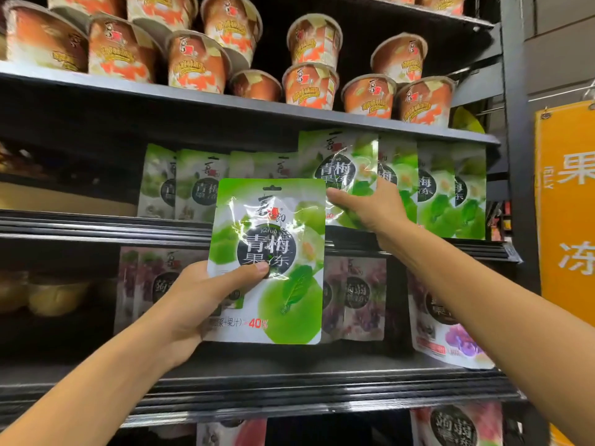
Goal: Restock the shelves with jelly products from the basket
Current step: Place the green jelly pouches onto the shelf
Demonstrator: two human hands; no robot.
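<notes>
My left hand pinches a glossy green plastic pouch reading 青梅果冻 and 40%. At one o'clock, my right hand grips a matching green pouch.

Orange cups: I am counting at least eleven on the top shelf, some stacked.
Green pouches: I am counting about seven on the middle shelf, my right hand gripping one.
Green pouch off the shelf: I am holding one in my left hand.
Purple pouches: I am making out about five on the shelf below, and one more lower right.
Orange sign: I am seeing one, far right.
Hands: I am using two.
</notes>
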